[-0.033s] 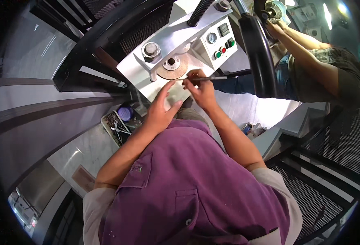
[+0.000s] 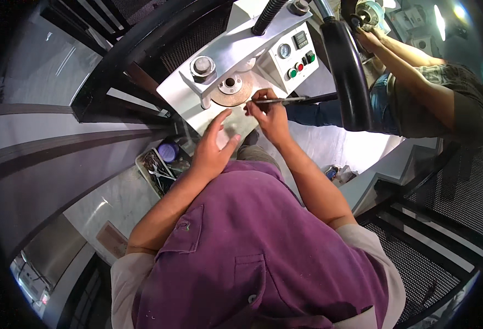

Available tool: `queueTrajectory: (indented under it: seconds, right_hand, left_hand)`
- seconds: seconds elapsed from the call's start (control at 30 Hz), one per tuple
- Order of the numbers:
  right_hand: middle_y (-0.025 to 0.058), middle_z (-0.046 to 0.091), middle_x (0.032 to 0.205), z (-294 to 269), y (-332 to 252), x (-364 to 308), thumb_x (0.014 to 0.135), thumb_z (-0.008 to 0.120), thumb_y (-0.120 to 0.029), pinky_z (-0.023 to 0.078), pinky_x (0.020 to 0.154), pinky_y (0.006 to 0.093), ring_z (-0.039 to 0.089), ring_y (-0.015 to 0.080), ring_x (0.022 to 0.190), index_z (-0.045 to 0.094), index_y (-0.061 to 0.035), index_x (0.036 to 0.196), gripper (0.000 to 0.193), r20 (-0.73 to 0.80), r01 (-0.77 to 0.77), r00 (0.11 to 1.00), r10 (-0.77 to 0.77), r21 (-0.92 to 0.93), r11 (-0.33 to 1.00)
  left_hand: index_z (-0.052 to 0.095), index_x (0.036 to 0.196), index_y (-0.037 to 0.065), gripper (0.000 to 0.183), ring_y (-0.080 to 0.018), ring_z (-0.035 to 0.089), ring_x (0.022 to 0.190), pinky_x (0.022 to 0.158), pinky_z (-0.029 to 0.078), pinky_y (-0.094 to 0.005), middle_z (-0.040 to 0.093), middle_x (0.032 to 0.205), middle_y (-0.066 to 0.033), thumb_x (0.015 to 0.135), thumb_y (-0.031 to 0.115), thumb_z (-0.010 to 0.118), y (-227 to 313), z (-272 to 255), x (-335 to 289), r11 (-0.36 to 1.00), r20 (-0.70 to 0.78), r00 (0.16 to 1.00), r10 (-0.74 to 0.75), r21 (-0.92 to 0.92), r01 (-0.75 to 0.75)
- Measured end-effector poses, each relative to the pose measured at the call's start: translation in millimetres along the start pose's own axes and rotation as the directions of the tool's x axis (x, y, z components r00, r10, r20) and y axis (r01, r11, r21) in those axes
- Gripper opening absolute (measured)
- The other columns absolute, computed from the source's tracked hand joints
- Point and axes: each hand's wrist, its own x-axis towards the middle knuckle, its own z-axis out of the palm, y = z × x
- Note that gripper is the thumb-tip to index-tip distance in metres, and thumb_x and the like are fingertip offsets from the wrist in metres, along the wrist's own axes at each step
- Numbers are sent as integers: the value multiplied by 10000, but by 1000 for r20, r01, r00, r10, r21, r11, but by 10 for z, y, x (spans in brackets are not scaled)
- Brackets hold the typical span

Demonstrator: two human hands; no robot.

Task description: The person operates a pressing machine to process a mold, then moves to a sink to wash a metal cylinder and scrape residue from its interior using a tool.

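A thin, dark, rod-shaped tool [image 2: 286,101] is pinched in the fingers of my right hand [image 2: 273,120], its long end pointing right. I cannot make out its exact kind. My left hand [image 2: 211,151] holds nothing; its thumb and fingers are spread over the near edge of a white machine bed [image 2: 197,117]. Just beyond both hands, a round brown disc [image 2: 241,97] lies on the bed, with a round metal hub [image 2: 222,88] at its middle. Neither hand appears to touch the disc.
A silver crossbar [image 2: 230,59] with large bolts spans above the disc. Right of it stands a control panel [image 2: 278,67] with a gauge and buttons. A black cylinder [image 2: 348,77] hangs at the right, near another person [image 2: 422,98]. A tool bin [image 2: 156,171] sits lower left.
The tool in my right hand has tilted, its right end now slightly higher. My left hand has shifted slightly left, away from my right hand.
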Motion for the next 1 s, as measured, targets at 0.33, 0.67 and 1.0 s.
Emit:
queueTrajectory:
  seconds: [0.33,0.67,1.0]
  right_hand:
    - [62,695,903,60,-9,366,891,691,-145,495,772,255,646,120,861,665,1,1021,197,122,28,992,-19,-77,997]
    - [140,691,897,69,10,351,897,667,-118,515,725,311,679,216,819,634,8,1033,188,82,238,971,-224,-281,930]
    - [130,657,907,124,-49,434,790,691,-93,522,706,368,659,322,799,633,-62,1015,235,264,444,895,-360,-435,784]
  left_hand:
    - [600,1140,20,226,-116,600,921,850,464,-265,662,999,-63,967,161,560,-129,-281,-310,938,19,941,-337,-83,337]
    - [606,1124,16,217,-114,604,871,825,475,-263,662,962,-56,967,152,543,-185,-263,-283,934,-2,940,-340,-116,338]
    - [612,1113,9,218,-110,607,871,821,480,-260,661,950,-54,969,157,543,-193,-268,-279,936,15,942,-334,-115,334]
